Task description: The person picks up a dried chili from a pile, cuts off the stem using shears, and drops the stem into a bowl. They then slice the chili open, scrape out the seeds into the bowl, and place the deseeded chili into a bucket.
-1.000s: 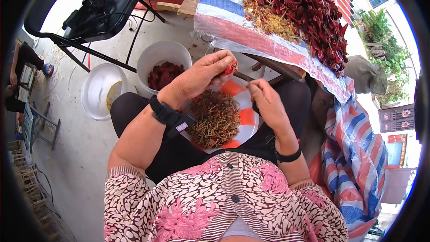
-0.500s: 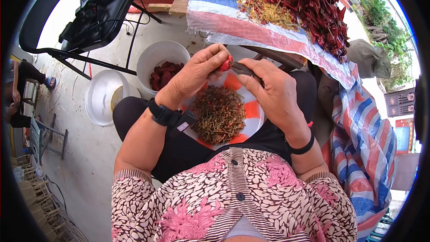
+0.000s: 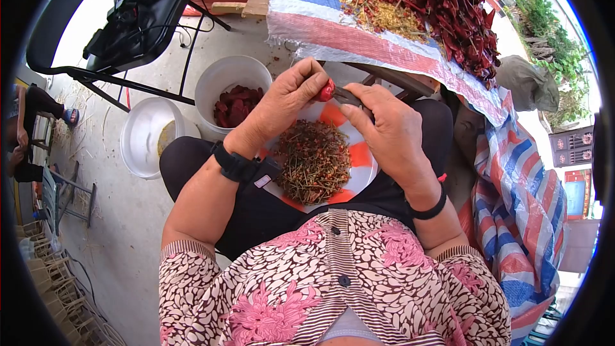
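My left hand [image 3: 282, 106] pinches a red dried chili [image 3: 327, 91] above a white and orange plate [image 3: 360, 176] that rests on my lap. My right hand [image 3: 387, 131] grips dark scissors [image 3: 346, 97] whose blades touch the chili. The plate carries a heap of cut stems and seeds [image 3: 312, 160]. A black watch sits on my left wrist and a black band on my right.
A white bucket [image 3: 222, 75] with red chili pieces stands beyond my knee, beside a white basin [image 3: 138, 138]. Ahead, a striped tarp [image 3: 333, 25] carries a pile of dried chilies [image 3: 442, 6]. A black folding chair [image 3: 122, 19] is at far left.
My right hand came in from the right and met the left, bringing the scissors onto the chili. My view shifted slightly.
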Action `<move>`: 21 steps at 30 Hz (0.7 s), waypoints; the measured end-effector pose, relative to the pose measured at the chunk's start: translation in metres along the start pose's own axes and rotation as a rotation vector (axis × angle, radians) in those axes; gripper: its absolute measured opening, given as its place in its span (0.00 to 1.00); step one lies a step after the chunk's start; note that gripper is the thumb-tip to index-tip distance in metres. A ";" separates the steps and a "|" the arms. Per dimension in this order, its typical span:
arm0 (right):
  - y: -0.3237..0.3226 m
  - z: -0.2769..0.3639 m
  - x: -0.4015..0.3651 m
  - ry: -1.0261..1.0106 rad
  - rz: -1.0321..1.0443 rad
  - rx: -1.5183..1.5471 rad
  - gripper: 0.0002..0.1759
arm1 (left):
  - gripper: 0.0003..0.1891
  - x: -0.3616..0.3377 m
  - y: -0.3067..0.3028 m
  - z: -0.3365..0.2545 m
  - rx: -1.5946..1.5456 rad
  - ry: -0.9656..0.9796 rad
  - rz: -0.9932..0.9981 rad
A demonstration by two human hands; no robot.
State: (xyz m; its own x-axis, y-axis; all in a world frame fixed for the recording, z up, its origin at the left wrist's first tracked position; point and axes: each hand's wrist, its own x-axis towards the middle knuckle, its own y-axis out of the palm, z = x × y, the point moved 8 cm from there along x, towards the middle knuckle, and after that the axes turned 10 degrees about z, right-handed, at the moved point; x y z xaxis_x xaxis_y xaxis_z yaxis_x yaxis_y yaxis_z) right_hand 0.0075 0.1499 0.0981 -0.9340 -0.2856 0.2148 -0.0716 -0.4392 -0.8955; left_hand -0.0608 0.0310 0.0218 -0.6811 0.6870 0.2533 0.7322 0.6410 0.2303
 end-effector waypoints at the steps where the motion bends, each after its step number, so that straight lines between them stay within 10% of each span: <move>1: 0.001 0.000 0.000 0.006 0.008 -0.014 0.17 | 0.09 0.000 0.000 0.000 0.025 0.016 -0.002; 17: 0.028 -0.024 -0.002 0.016 -0.124 0.403 0.15 | 0.09 -0.005 0.009 0.011 -0.295 -0.052 -0.116; 21: 0.022 -0.026 0.000 0.114 -0.099 0.372 0.15 | 0.12 -0.008 0.004 -0.003 0.219 0.027 -0.157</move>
State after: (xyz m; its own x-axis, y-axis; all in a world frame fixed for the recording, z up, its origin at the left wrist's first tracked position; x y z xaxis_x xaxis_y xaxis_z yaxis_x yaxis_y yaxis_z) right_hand -0.0028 0.1621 0.0681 -0.9632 -0.1395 0.2296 -0.0509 -0.7443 -0.6659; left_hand -0.0527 0.0272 0.0234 -0.7836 0.5660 0.2564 0.5975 0.7995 0.0611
